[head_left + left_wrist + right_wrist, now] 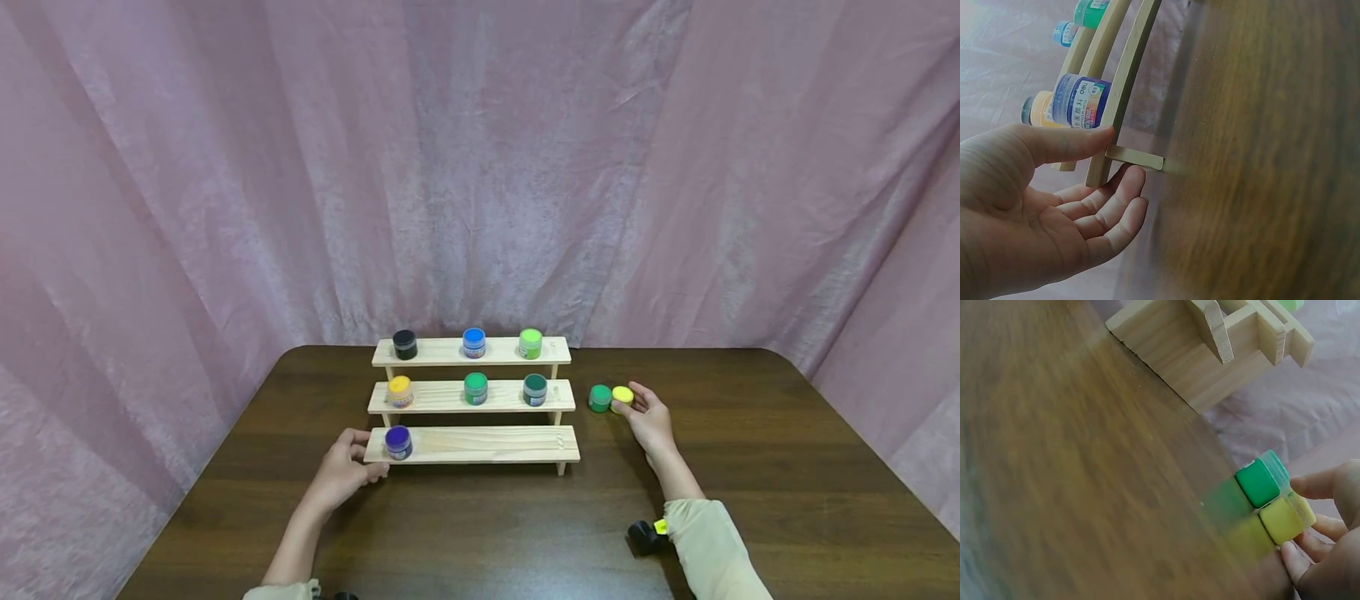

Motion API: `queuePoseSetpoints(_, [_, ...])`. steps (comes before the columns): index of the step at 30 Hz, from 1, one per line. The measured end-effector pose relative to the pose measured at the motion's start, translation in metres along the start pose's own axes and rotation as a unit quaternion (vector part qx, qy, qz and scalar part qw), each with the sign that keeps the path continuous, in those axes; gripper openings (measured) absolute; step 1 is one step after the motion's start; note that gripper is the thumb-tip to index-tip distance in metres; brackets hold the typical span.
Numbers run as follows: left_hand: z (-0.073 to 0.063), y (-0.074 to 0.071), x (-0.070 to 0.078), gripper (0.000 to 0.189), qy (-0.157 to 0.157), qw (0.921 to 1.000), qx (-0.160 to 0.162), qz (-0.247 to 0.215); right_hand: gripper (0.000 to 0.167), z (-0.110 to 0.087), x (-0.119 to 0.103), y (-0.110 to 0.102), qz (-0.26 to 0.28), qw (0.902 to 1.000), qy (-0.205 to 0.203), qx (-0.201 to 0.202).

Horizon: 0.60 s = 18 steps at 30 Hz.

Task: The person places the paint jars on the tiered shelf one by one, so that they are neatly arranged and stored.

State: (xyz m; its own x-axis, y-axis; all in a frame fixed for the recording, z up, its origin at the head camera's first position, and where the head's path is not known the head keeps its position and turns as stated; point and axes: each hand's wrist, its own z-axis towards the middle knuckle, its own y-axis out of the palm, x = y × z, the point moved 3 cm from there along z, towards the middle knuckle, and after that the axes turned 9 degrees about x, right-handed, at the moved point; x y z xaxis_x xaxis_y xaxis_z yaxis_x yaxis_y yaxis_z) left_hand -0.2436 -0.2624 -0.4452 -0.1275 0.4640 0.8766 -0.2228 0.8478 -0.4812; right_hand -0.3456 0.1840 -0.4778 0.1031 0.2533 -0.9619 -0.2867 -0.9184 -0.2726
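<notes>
A three-tier wooden rack [480, 446] stands on the table. My left hand [341, 475] grips the left end of its lowest tier, with the thumb on the shelf edge and fingers around the end by the leg. Close to the hand on that tier sits a purple paint jar [1088, 103]. Right of the rack, my right hand [651, 423] holds a yellow paint jar [1282, 519] between thumb and fingers. This jar stands on the table against a green paint jar [1260, 481], which the right thumb is close to; whether they touch I cannot tell.
Black [405, 345], blue [474, 343] and light green [530, 343] jars occupy the top tier. Orange-yellow [400, 392], green [476, 388] and dark green [535, 390] jars stand on the middle one. A pink curtain [480, 167] hangs behind the brown table [480, 533].
</notes>
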Motion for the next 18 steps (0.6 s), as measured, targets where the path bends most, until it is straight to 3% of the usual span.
queuePoseSetpoints(7, [0.0024, -0.0003, -0.0002, 0.055, -0.002, 1.0, -0.002, -0.001, 0.056, 0.0016, 0.0006, 0.002, -0.018, 0.9996, -0.01, 0.022])
queuePoseSetpoints(18, [0.0018, -0.0004, -0.0024, 0.055, -0.004, 1.0, -0.003, 0.004, 0.054, -0.0008, 0.0039, 0.0034, -0.008, 0.9996, -0.002, 0.026])
